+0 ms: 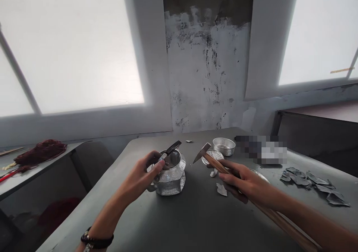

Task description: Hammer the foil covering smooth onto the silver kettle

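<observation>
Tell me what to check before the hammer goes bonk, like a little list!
1. Hammer gripped firmly in the right hand: ok.
2. Dark tool pinched in the left hand, slanting over the silver pot: ok.
3. Tool's upper end sticks out past the fingers: ok.
4. Hammer head lined up with the tool: not ok, it sits off to the right, apart from it.
5. Pot standing steady on the table: cannot tell, its bottom looks crumpled.
6. Space between the hands free of bits: not ok, a scrap lies there.
</observation>
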Action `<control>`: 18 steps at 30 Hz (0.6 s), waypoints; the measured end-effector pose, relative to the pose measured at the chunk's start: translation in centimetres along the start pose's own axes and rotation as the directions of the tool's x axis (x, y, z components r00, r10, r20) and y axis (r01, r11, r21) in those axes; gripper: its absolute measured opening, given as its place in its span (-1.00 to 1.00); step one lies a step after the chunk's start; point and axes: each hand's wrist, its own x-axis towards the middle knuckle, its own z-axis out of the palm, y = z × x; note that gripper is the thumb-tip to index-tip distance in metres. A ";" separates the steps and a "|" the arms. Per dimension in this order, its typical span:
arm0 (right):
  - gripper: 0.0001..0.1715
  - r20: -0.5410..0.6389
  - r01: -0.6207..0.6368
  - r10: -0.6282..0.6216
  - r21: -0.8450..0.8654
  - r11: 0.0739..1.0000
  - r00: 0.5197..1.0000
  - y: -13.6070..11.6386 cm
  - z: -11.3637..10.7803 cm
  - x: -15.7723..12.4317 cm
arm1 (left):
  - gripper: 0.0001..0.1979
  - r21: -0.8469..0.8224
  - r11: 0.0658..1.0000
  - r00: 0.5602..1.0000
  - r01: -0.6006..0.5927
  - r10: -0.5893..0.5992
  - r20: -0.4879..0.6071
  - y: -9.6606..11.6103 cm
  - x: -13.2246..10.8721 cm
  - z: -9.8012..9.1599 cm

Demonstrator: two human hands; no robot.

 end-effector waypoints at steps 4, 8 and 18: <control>-0.25 0.029 0.030 -0.030 0.009 1.000 0.999 0.2 -0.3 -0.4 | -0.59 -0.017 1.000 0.999 -0.018 0.017 -0.035 -0.3 -0.2 -0.5; -0.27 0.078 0.014 -0.013 -0.010 1.000 0.997 0.7 -0.5 -0.3 | -0.57 -0.018 1.000 0.994 0.014 -0.016 -0.106 -1.1 -0.2 -0.2; -0.22 -0.012 0.008 -0.008 -0.028 1.000 1.000 0.3 -0.2 0.0 | -0.48 -0.049 0.998 0.998 -0.051 0.048 -0.050 -0.9 0.3 0.2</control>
